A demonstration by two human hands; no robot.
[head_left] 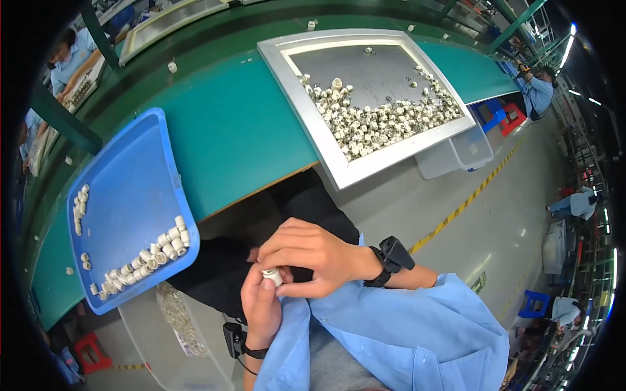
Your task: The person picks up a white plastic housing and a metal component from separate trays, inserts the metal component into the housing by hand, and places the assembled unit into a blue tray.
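Note:
Over my lap, a small white cylindrical part with a ridged collar is held between my two hands. My left hand is closed on it, the thumb pressed against its side. From above and the right, my right hand reaches across with curled fingers and thumb at the same part. My fingers hide the part's far side. Beyond my hands to the left sits a blue tray with similar white parts lined up along its near edge and a few at its left side.
A silver-framed panel on the green table bears a heap of small white and metallic pieces. Clear plastic bins stand below the table. Co-workers sit at other benches. Loose parts dot the dark green belt.

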